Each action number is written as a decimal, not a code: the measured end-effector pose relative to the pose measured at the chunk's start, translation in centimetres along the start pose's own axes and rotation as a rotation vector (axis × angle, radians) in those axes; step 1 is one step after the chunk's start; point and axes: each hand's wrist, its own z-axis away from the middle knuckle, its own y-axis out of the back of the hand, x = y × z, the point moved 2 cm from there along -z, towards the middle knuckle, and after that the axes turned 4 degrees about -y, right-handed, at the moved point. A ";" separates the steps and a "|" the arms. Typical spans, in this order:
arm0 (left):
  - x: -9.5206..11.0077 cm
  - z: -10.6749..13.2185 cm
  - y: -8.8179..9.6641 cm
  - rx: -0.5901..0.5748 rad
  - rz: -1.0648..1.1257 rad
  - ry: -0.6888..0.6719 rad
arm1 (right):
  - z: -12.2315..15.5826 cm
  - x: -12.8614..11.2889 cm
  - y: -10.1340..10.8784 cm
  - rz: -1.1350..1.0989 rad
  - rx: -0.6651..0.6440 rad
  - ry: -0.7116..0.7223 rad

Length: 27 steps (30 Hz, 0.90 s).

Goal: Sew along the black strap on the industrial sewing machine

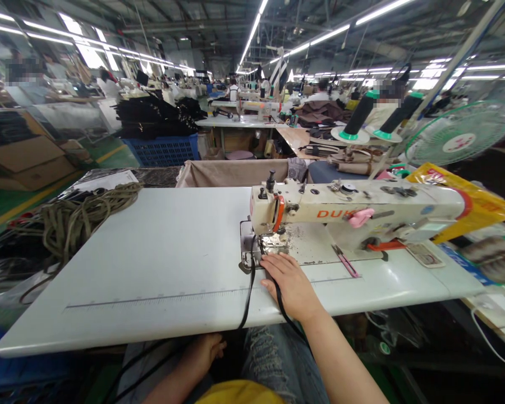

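Note:
My right hand [288, 280] rests on the table by the sewing machine's presser foot, fingers together over a narrow black strap [281, 300]. The strap runs between thumb and fingers and drops over the front edge toward my lap. Another length of black strap [249, 297] leaves the needle area and hangs over the same edge. Below the tabletop, my left hand [210, 350] has its fingers curled; what they hold, if anything, is hidden. Black strands [151, 359] pass beside that forearm. The sewing machine [353, 210] stands to the right of centre, its needle area partly covered.
Pink-handled thread snips [345, 261] lie right of my hand. A printed ruler [151, 301] crosses the white tabletop [185, 241]. Olive webbing [76, 219] is heaped at the left. Black thread cones [361, 115] and a green fan [458, 134] stand behind the machine.

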 end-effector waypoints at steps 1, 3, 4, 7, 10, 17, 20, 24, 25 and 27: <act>-0.1 -0.1 -0.2 0.004 0.003 0.022 | 0.0 0.0 0.0 0.001 0.002 0.001; -0.2 -0.1 -0.6 0.009 0.016 0.061 | 0.0 0.0 0.0 0.001 0.005 0.007; -0.2 -0.1 -0.8 0.007 0.025 0.076 | 0.0 0.0 0.1 -0.001 0.009 0.010; -0.2 0.3 -0.9 0.002 0.038 0.099 | 0.0 0.0 0.0 -0.006 0.009 0.012; -0.3 0.9 -0.6 0.021 0.012 0.084 | 0.0 0.0 -0.1 -0.004 0.009 0.006; 4.8 1.8 1.0 0.121 0.050 -0.163 | 0.0 0.1 -0.1 0.000 0.003 0.010; 7.9 2.3 1.7 0.097 0.131 -0.255 | 0.0 0.2 -0.1 -0.004 -0.003 0.008; 8.2 2.0 1.7 0.037 0.213 -0.269 | 0.0 0.1 0.0 -0.010 0.004 0.010; 7.5 1.7 1.6 0.047 0.204 -0.254 | 0.0 0.0 0.1 -0.009 0.007 0.012; 5.8 1.1 1.2 0.056 0.149 -0.200 | 0.0 -0.1 0.1 -0.003 0.013 0.014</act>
